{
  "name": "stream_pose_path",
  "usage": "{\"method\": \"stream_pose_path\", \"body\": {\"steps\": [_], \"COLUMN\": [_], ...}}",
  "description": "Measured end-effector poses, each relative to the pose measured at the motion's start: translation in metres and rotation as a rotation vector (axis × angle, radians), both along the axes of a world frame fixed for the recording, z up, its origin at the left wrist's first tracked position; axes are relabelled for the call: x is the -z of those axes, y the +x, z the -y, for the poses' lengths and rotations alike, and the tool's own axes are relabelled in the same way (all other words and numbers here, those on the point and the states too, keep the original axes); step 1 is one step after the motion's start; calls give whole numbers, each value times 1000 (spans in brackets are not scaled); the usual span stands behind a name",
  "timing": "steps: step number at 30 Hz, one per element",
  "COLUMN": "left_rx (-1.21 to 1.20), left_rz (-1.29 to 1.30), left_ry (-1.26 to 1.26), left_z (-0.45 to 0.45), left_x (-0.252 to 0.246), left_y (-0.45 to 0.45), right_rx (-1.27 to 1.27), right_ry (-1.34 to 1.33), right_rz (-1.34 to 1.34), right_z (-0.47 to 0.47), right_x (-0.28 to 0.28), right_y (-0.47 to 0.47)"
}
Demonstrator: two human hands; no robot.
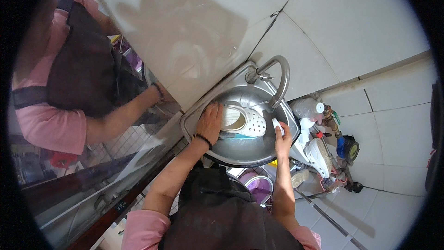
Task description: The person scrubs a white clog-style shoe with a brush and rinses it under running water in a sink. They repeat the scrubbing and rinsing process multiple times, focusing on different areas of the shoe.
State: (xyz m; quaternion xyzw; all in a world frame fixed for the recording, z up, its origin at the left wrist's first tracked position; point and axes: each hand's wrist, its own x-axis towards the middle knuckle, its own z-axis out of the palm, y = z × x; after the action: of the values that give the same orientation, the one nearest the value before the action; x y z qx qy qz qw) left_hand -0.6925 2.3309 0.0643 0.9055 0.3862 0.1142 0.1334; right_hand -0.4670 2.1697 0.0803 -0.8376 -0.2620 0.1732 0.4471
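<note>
A white perforated clog (254,123) lies in a stainless steel sink (239,152), its toe pointing right and its opening facing up. My left hand (210,119) rests at the clog's heel end, fingers extended; whether it grips the heel I cannot tell. Under the clog's near side shows a flat blue-green item (242,136). On the right side of the bowl, my right hand (283,137) holds a small white object (278,126), whose kind is unclear. The curved metal faucet (286,76) reaches over the bowl, and a thin stream appears near its spout.
Right of the sink stand a clear plastic bottle (307,107) and another white clog (317,158), near pipes and a water meter (350,148). A purple bucket (258,187) is below the sink. Tiled wall (329,34) rises behind; a reflective panel (114,159) is at left.
</note>
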Motion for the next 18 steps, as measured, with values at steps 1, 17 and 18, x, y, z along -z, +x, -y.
{"method": "stream_pose_path", "body": {"steps": [1, 17, 18], "left_rx": [28, -81, -93], "left_rz": [-7, 479, 498], "left_ry": [-24, -225, -281], "left_z": [-4, 45, 45], "left_x": [4, -49, -51], "left_y": [3, -7, -1], "right_rx": [-29, -316, -249], "right_ry": [20, 58, 39], "right_rz": [1, 75, 38], "right_z": [1, -3, -8], "right_x": [-3, -56, -55], "right_y": [-5, -81, -84]}}
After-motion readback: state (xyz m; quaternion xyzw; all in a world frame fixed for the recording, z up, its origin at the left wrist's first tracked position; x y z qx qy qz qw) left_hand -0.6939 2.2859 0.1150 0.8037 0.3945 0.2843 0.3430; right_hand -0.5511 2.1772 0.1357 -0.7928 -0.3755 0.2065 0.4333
